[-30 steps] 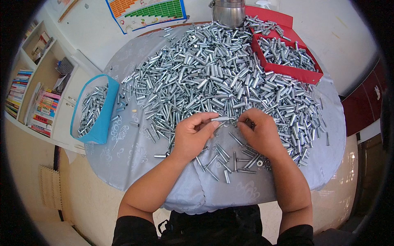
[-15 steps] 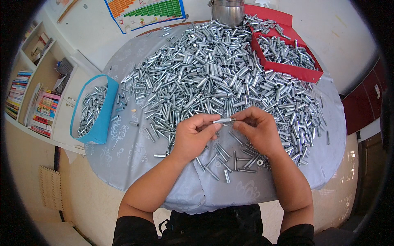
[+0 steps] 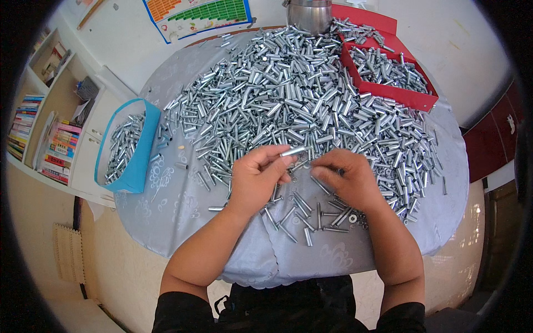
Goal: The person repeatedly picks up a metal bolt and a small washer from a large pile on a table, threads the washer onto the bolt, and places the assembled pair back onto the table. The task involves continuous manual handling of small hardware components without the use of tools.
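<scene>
Pale walls surround your round table, draped in a silvery-grey patterned cloth (image 3: 161, 219), and a broad heap of shiny metal tubes and bolts (image 3: 266, 100) spreads from its far edge toward the middle. Near the left edge stands a blue open-topped box (image 3: 149, 158) of metal pieces; by the far right edge, a red open box (image 3: 397, 97) holds more.

Your left hand (image 3: 255, 178) pinches a smooth, bright silver metal cylinder (image 3: 295, 151) between thumb and forefinger, above the heap's near side. Its left end sits at your fingertips, and most of its length shows beyond them. Its long axis runs nearly crosswise, the free end pointing right and slanting slightly toward the table's far edge. Your right hand (image 3: 348, 176) is just beside it, fingers curled; whether they hold anything, you cannot tell.
</scene>
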